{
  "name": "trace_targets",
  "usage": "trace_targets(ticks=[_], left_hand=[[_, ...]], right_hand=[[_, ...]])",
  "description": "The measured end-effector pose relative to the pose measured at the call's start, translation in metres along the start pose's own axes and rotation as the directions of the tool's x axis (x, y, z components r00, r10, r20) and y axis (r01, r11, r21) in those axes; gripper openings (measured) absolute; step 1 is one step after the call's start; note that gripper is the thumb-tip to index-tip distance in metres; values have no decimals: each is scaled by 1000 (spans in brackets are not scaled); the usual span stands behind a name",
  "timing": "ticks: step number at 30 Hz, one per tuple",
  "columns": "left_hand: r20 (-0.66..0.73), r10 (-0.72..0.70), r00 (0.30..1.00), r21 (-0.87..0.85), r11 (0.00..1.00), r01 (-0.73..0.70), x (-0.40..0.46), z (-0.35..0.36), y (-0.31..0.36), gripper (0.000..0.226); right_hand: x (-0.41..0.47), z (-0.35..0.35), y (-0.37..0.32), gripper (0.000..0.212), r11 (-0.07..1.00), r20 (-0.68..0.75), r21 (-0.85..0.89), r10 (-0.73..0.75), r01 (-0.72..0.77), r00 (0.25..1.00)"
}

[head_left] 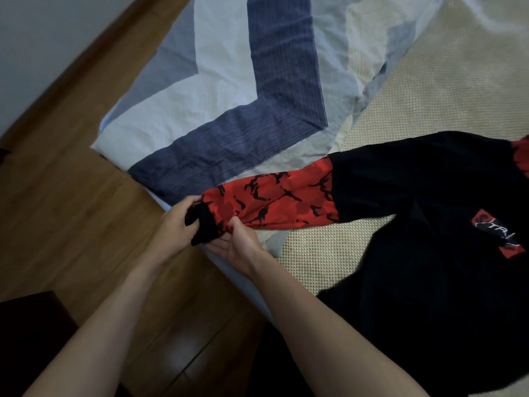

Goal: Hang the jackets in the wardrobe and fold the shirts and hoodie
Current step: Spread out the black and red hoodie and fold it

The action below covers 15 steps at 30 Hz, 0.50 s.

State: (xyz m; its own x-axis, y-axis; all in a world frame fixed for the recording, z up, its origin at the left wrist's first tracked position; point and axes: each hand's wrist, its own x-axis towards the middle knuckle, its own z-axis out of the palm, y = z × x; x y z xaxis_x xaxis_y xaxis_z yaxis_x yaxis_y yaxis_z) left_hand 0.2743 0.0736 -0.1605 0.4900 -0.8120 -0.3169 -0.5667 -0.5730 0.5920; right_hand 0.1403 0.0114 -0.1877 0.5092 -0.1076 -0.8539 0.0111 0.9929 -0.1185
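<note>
A black hoodie (429, 253) with red camouflage sleeves lies spread on the bed at the right, a red and white logo on its chest. One red sleeve (274, 202) stretches left toward the bed's edge. My left hand (177, 222) grips the sleeve's black cuff (203, 224). My right hand (237, 245) pinches the red fabric just beside the cuff, palm turned up under it.
A blue, white and navy quilt (243, 90) covers the bed's far left part. A woven beige mat (415, 96) lies under the hoodie. Wooden floor (71, 210) runs along the bed's left side, with a dark piece of furniture (31, 339) at the bottom left.
</note>
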Motion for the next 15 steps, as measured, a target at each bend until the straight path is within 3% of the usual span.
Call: trace_targets(ticks=[2,3,5,6,7,9,12,15], left_hand=[[60,-12,998,188,982,0,7,-5,-7,51],[167,-55,984,229,973,15,9,-7,-7,61],[383,-81,920,226,974,-8,10,-8,-1,74],[397,-46,917,208,977,-41,11,-6,1,75],[346,-20,938,218,974,-60,11,-4,3,72],[93,33,995,287,956,-59,7,-1,8,53],[-251,65,966,281,960,9,8,-9,12,34],[-340,87,936,234,972,-6,20,-28,9,25]], right_hand=[[0,0,1,32,1000,8,1,-12,12,1000],[-1,1,1,29,1000,8,8,-16,15,1000],[0,2,-1,25,999,-8,28,-19,19,1000],[0,2,-2,23,999,-5,41,-19,19,1000],[0,3,-4,21,998,4,52,-22,21,1000],[2,6,-9,18,997,21,76,-36,34,999],[2,10,-11,17,992,27,124,-39,36,999],[-3,12,-10,20,978,77,207,-27,11,997]])
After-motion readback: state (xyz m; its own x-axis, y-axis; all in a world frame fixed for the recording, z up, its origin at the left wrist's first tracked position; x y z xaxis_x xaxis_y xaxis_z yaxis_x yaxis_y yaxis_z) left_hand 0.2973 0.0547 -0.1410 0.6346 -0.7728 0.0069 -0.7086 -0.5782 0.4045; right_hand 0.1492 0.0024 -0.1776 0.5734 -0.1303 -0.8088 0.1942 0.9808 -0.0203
